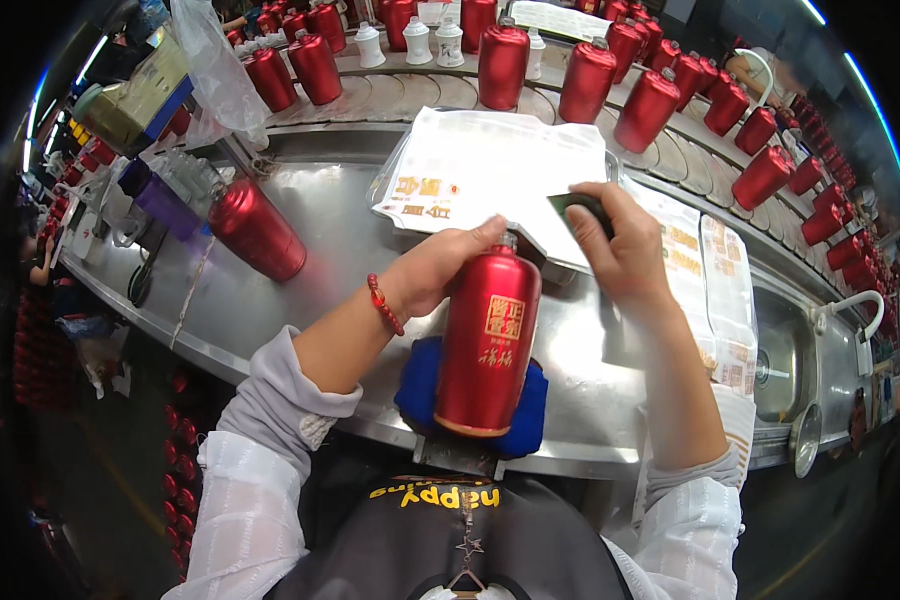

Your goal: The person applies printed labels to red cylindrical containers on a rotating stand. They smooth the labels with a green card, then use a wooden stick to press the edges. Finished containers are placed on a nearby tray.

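Observation:
A glossy red bottle [488,350] with gold printing on its front lies tilted on a blue cloth pad [418,385] at the table's near edge. My left hand [432,268] grips it by the shoulder, the thumb beside the grey neck. My right hand [625,245] is raised to the right of the bottle. Its fingers close around a small dark flat scraper [582,208], whose exact kind is partly hidden by the hand. Just beyond both hands lies a stack of white decal sheets [510,160] with gold prints on a tray.
Another red bottle [257,230] stands on the steel table [350,200] at left, near a purple bottle [160,200]. More printed sheets [720,290] lie at right, beside a sink [782,365]. Behind, a curved slatted conveyor [400,95] carries several red bottles and white ones.

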{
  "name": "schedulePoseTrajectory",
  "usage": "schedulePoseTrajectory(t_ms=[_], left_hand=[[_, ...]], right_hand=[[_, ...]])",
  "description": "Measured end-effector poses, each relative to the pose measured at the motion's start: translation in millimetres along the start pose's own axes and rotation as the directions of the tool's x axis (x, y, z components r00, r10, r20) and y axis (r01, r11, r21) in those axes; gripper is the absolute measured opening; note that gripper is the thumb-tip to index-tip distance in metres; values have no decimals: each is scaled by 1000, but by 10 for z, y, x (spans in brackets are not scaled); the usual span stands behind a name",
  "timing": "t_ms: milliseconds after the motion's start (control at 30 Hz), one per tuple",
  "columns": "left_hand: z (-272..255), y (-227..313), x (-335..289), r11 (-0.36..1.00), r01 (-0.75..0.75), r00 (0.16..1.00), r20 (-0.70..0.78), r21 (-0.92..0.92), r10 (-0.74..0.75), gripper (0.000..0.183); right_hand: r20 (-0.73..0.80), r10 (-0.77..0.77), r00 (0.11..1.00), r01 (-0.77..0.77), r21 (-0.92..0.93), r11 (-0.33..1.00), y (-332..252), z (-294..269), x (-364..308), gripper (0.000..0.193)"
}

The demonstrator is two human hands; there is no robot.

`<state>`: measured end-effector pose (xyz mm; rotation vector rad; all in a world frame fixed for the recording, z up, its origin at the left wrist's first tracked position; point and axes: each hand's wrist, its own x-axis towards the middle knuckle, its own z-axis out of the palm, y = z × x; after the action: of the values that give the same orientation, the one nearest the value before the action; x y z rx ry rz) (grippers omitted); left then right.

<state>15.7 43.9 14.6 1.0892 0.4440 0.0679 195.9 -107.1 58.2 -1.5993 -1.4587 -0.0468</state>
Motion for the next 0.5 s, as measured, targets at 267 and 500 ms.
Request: schedulePoseTrajectory(t_ms=[267, 500], left_hand=[[-59, 83, -421, 978, -14, 1000, 24, 210, 10, 27], [4, -186, -2075, 827, -499, 653, -514, 259, 556, 35]], right_hand=[[-200, 445, 873, -475, -138, 869, 2257, -425, 1762, 42], [-141, 307, 941, -337, -454, 825, 4092, -1263, 2481, 57]])
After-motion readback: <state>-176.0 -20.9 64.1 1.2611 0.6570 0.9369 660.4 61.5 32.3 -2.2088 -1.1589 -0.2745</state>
